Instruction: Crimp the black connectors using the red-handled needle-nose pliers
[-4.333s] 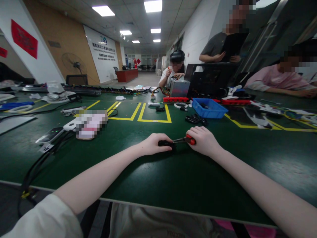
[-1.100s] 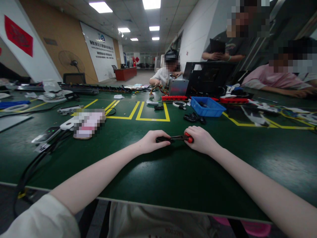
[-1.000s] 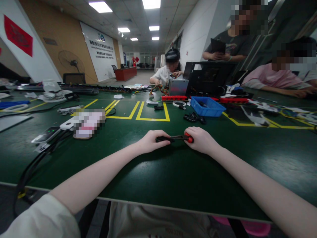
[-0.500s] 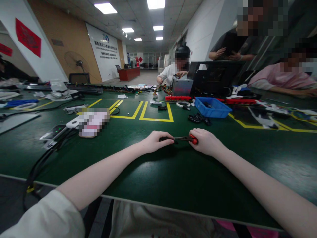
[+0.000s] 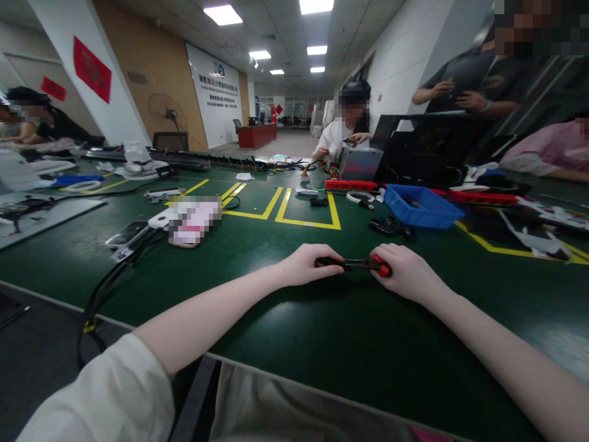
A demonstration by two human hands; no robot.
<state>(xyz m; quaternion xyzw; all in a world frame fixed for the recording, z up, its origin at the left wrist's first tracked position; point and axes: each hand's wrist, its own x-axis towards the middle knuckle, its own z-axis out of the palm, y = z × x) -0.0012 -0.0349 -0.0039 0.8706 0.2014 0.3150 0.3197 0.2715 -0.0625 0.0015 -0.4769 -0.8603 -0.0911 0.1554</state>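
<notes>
The left hand [image 5: 308,270] is clamping a black part [image 5: 327,263] on the worktop [image 5: 322,344] — the right hand [image 5: 407,273], gripping a red-handled screwdriver [image 5: 363,264], is driving into it, needing steady alignment.

Red-handled screwdriver [image 5: 368,265] held level; tip meets small black part [image 5: 327,263].

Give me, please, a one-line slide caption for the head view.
Left hand holds a black part, right hand a red-handled tool, on a green table.
</notes>
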